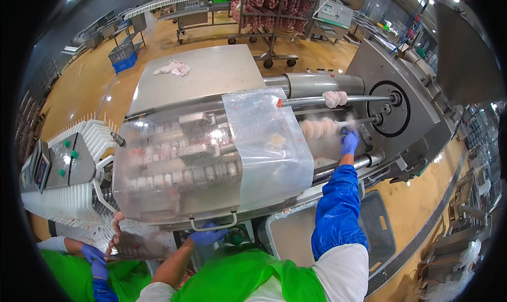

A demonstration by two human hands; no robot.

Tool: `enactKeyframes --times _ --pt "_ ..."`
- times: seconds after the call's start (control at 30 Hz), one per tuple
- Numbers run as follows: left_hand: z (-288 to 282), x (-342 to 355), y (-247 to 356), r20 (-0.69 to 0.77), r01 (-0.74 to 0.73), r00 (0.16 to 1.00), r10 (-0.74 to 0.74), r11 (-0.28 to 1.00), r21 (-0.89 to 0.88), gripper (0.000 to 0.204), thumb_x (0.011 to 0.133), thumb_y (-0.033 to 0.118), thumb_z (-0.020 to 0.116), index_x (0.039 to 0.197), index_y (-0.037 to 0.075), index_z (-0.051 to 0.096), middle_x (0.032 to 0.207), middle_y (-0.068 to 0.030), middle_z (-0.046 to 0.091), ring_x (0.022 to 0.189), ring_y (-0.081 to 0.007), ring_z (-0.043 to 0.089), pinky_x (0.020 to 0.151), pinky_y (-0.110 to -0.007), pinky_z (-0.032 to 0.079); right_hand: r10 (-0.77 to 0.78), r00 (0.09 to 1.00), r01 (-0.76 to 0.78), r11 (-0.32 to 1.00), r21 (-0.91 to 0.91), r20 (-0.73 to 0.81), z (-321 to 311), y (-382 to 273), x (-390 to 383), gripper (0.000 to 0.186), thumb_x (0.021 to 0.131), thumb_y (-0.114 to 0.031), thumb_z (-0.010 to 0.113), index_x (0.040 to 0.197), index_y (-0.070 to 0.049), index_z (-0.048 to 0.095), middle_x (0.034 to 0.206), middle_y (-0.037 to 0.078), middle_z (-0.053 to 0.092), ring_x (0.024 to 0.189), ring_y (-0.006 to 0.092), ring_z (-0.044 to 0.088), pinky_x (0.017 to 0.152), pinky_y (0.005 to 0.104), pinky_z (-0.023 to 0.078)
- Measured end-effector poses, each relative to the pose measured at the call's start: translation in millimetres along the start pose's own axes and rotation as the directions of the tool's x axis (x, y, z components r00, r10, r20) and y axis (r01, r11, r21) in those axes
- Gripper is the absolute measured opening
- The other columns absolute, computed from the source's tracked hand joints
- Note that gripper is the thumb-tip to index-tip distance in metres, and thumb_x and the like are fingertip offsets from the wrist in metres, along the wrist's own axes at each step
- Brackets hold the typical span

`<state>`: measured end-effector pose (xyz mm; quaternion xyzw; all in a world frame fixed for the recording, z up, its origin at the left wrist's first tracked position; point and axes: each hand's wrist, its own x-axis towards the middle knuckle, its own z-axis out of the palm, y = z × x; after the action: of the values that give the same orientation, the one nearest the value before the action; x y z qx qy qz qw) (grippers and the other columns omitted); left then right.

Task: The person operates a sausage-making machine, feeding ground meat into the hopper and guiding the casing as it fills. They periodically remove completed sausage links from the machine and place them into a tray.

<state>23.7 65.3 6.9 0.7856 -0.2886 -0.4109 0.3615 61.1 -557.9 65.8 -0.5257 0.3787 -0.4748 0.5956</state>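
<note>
My right hand (349, 142), in a blue glove, reaches to the lower steel stuffing tube of a sausage machine. Its fingers close at the end of a pale, gathered sausage casing (318, 128) bunched along that tube; motion blurs the contact. Above it, the upper tube (364, 99) carries a short bunch of casing (335, 99). Low at the machine's front, my gloved left hand (209, 236) has its fingers stretched out beside a green button (236, 235), just under the cover's handle (214, 227). Nothing shows in it.
A clear cover (174, 164) with a plastic sheet (269, 143) encloses the linking section. White hooks (90, 133) stand at left, near a co-worker's gloved hands (95, 259) and a sausage string (115, 233). A grey crate (376, 228) is at right. Casing (172, 68) lies on the steel top.
</note>
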Motion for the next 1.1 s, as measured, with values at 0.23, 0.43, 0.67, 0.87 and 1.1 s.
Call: enactKeyframes --times 0.23,0.43,0.67,0.87,1.1 --pt "-2 0 7 -0.013 -0.118 0.992 0.122 0.975 0.190 0.040 0.095 0.040 0.055 0.094 0.002 0.067 0.076 -0.0137 0.067 0.070 -0.0233 0.066 0.069 -0.038 0.052 -0.105 0.826 0.317 0.899 -0.302 0.554 -16 21 -86 0.026 0.089 -0.009 0.050 0.105 -0.004 0.071 0.073 0.005 0.065 0.058 0.0133 0.056 0.055 0.0289 0.046" --pt "3 0 12 0.084 0.083 0.992 -0.096 0.985 0.151 0.042 0.091 0.046 0.061 0.091 0.004 0.066 0.073 -0.0128 0.063 0.065 -0.0218 0.059 0.065 -0.038 0.048 -0.194 0.786 0.612 0.380 -0.693 0.587 -16 8 -135 0.036 0.086 -0.016 0.051 0.116 -0.022 0.070 0.097 0.020 0.067 0.089 0.0394 0.064 0.079 0.0486 0.051" --pt "6 2 2 0.122 0.060 0.990 -0.076 0.989 0.133 0.037 0.090 0.043 0.063 0.093 0.006 0.064 0.071 -0.0091 0.062 0.062 -0.0174 0.059 0.063 -0.035 0.048 -0.162 0.833 0.549 0.365 -0.752 0.529 -10 1 -133 0.034 0.087 -0.017 0.049 0.113 -0.022 0.071 0.095 0.021 0.067 0.088 0.0397 0.065 0.079 0.0483 0.052" --pt "22 4 7 0.088 -0.142 0.989 0.117 0.913 0.383 0.029 0.083 0.037 0.067 0.087 0.009 0.066 0.077 -0.0133 0.067 0.069 -0.0278 0.066 0.063 -0.042 0.050 -0.153 0.828 0.556 0.349 -0.754 0.540 -11 3 -133 0.033 0.087 -0.017 0.050 0.111 -0.022 0.071 0.092 0.021 0.067 0.088 0.0400 0.065 0.079 0.0483 0.052" --pt "44 9 13 0.046 -0.216 0.971 0.233 0.788 0.577 0.021 0.078 0.032 0.065 0.079 0.012 0.069 0.077 -0.0146 0.068 0.073 -0.0360 0.066 0.063 -0.049 0.051 -0.148 0.829 0.556 0.323 -0.766 0.540 -9 -2 -134 0.032 0.086 -0.018 0.050 0.109 -0.022 0.072 0.093 0.021 0.067 0.088 0.0398 0.065 0.080 0.0482 0.052"
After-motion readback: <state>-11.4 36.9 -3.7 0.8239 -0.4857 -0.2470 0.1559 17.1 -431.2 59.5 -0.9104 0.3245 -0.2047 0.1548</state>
